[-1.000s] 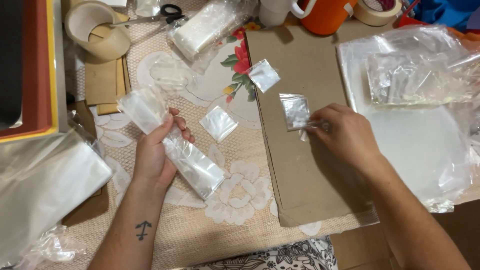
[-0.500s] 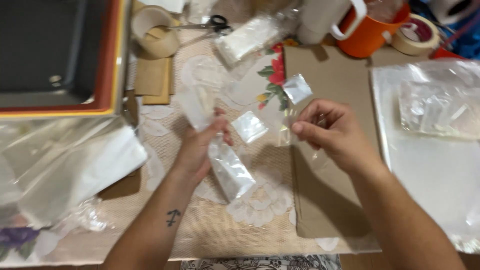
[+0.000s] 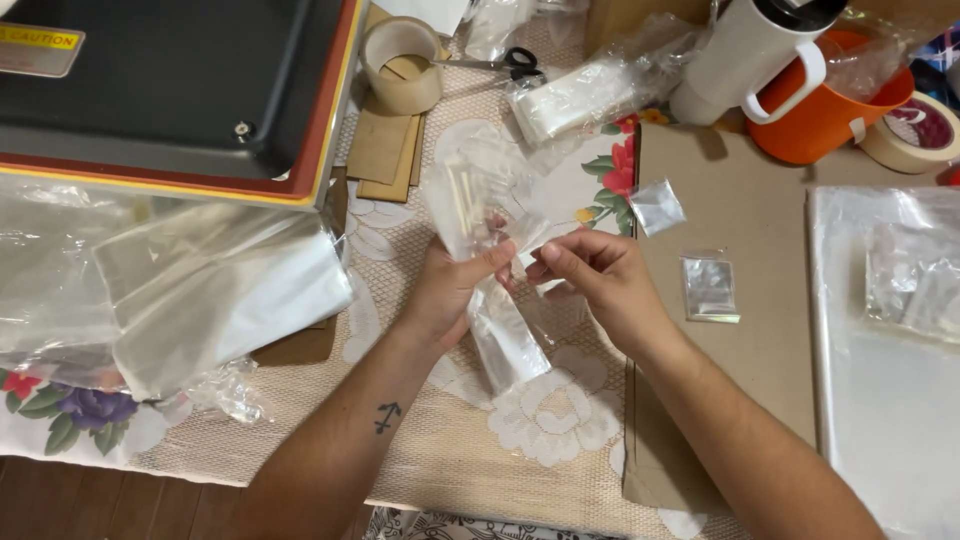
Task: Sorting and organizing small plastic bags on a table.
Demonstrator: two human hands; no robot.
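Observation:
My left hand grips a long clear plastic bag around its middle; thin pale sticks show inside its upper part. My right hand meets it from the right, fingertips pinched on the same bag by my left thumb. Two small clear packets lie on the brown cardboard sheet just right of my hands.
A dark machine with a red and yellow rim sits at the back left, with crumpled clear bags before it. Tape rolls, scissors, a white tumbler and an orange pitcher line the back. A white tray lies right.
My right hand left the small packet on the cardboard and came left to the long bag. My left hand lifted the bag upright. The view shifted left.

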